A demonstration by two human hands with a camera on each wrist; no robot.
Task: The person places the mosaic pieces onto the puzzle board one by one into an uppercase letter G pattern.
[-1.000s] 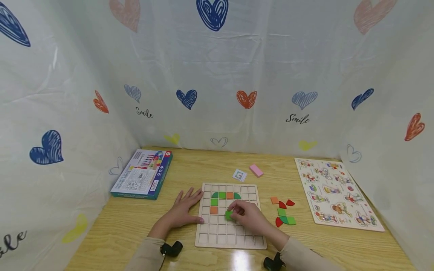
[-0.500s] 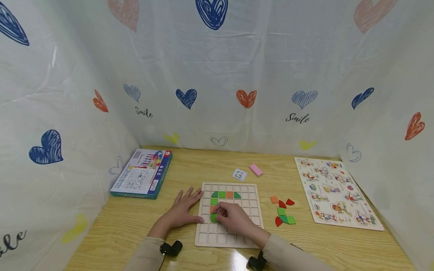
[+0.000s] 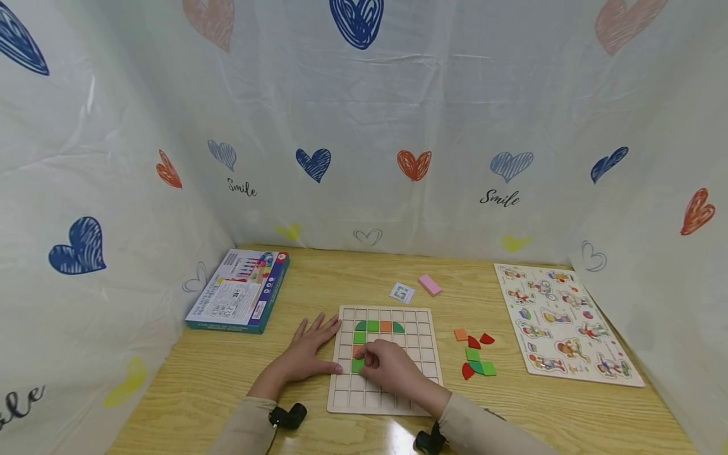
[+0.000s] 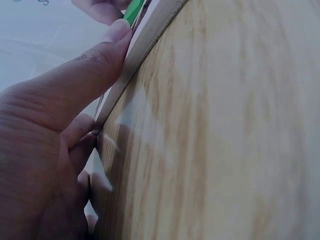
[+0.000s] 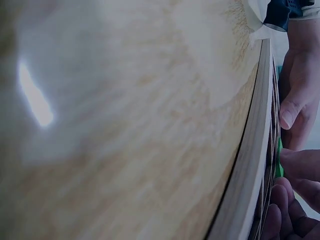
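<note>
A wooden grid board (image 3: 347, 399) lies in the middle of the table. My right hand (image 3: 392, 366) is over its left half, finger and thumb pinching a green square tile (image 3: 357, 365) below an orange tile (image 3: 356, 349). In the left wrist view that green tile (image 4: 134, 11) looks tilted against the board. My left hand (image 3: 304, 357) rests with fingers spread along the board's left edge, its thumb on the rim. Along the board's upper rows sit green and orange squares and two green quarter-circles, one of them at the right end (image 3: 398, 327).
Loose red, orange and green tiles (image 3: 473, 355) lie right of the board. Behind it are a small pattern card (image 3: 402, 292) and a pink block (image 3: 429, 285). A boxed set (image 3: 236, 291) stands back left, a picture puzzle board (image 3: 560, 322) at right.
My right hand has carried the green square leftward across the board to the spot below the orange tile, then stayed there with small finger shifts. The left hand has kept still.
</note>
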